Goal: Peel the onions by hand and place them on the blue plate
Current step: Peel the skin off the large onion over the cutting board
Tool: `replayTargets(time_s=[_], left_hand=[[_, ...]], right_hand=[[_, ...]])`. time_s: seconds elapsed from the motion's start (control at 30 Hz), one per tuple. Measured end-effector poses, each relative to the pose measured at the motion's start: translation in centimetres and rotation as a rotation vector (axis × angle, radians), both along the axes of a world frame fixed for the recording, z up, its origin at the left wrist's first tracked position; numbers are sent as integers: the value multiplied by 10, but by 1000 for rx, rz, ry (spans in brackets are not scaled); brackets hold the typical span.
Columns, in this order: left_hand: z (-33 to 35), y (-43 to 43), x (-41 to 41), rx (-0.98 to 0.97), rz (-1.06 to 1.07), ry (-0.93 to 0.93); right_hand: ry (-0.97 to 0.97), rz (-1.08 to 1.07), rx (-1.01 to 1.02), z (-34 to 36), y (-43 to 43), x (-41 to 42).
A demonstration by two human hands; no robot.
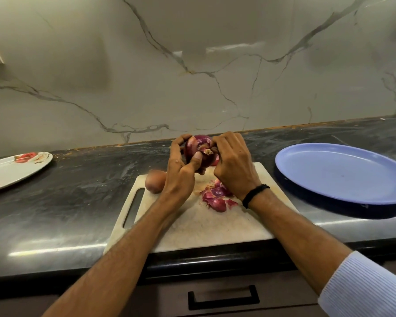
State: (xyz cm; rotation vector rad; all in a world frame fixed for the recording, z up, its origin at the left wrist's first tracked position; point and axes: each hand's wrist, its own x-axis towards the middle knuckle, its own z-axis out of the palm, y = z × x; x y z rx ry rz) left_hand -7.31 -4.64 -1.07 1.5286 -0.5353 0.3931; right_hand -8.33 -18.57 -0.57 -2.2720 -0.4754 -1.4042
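A pale wall with grey marble veins rises behind a dark polished stone bench (78, 202), and a white rectangular cutting board (204, 227) lies against the bench's front edge. The task looks barely begun. The round blue plastic plate (341, 175), near the bench's right end, carries no onion. A small heap of torn purple skins (217, 197) lies on the middle of the board, so some peeling is done. A second, brownish onion (154, 180), with its dry skin on, sits at the board's far left corner, partly hidden by the left wrist.

The round purple-red onion (199, 147) is held in the air above the board's far edge, between both hands, root tuft towards the camera. The left hand (181, 177) cups it, fingers curled over its left side and thumb pressed just beside the root. The right hand (233, 165), a black band at its wrist, closes on the right side with fingers bent in (its fingertips are hidden, so I judge rather than see that it pinches a flap of skin).

Left to do: finish this onion, carry it to the plate, then peel the other.
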Motion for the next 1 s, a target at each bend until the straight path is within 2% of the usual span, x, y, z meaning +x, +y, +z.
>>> replayTargets(time_s=[0.1,0.23,0.3,0.4,0.57,1.0], left_hand=[[3,-2,-2,-75,-35,46],[9,0,6,-312,-70,225],[10,2,9,-368,-70,266],[11,2,6,-352,-78,256],[9,2,5,-285,-87,224],[6,4,0,-135,-87,121]], right_hand=[[-25,28,18,0,0,0],[-70,75,40,-2,3,0],[-80,84,98,-2,1,0],[-51,73,152,-2,-5,3],[46,120,66,-2,-2,1],[-58,178,76,-2,-7,5]])
